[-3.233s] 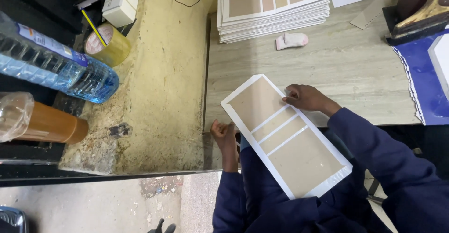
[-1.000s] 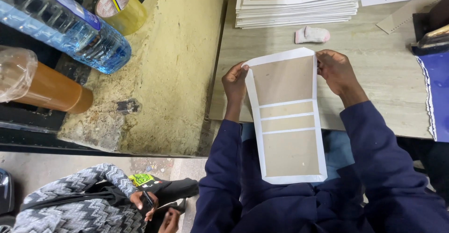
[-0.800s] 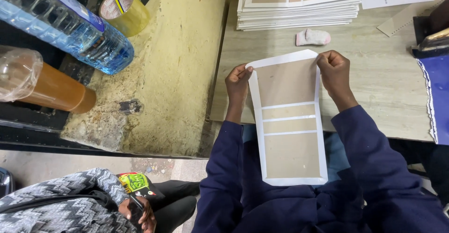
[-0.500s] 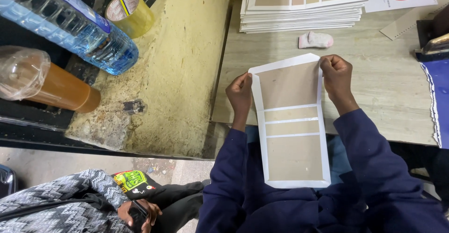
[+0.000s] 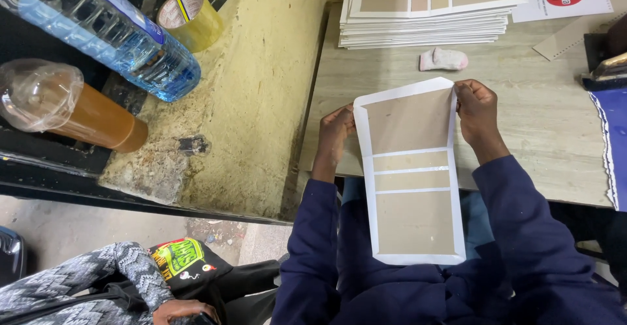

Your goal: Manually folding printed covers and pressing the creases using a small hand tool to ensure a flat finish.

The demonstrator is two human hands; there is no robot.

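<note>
Pale wood-grain laminate covers the tabletop (image 5: pixel 535 142), which is bordered on its left by a rough, yellowish stone ledge (image 5: pixel 255 103). Both forearms, sleeved in dark blue, are raised from the lap toward the table edge. The left hand (image 5: pixel 334 132) is closed on the left edge of a white-bordered board panel (image 5: pixel 411 175) near its far corner, knuckles facing up. The right hand (image 5: pixel 478 106) is pinched on the panel's far right corner, thumb and fingers folded over the white rim.

The panel is held between the two hands, its far end over the near edge of the tabletop and its near end over the lap. Its long axis runs away from the body, almost straight, with the far end leaning slightly left. Brown cardboard sections divided by white strips face upward.

A stack of similar panels (image 5: pixel 424 18) lies further back on the tabletop, and a small pinkish-white cloth (image 5: pixel 443 59) is seen between the stack and the held panel. On the ledge a blue-tinted plastic bottle (image 5: pixel 111 34), an amber bottle (image 5: pixel 78 109) and a roll of tape (image 5: pixel 189 18) are laid. Another person's patterned grey sleeve (image 5: pixel 78 286) is seen at the lower left.
</note>
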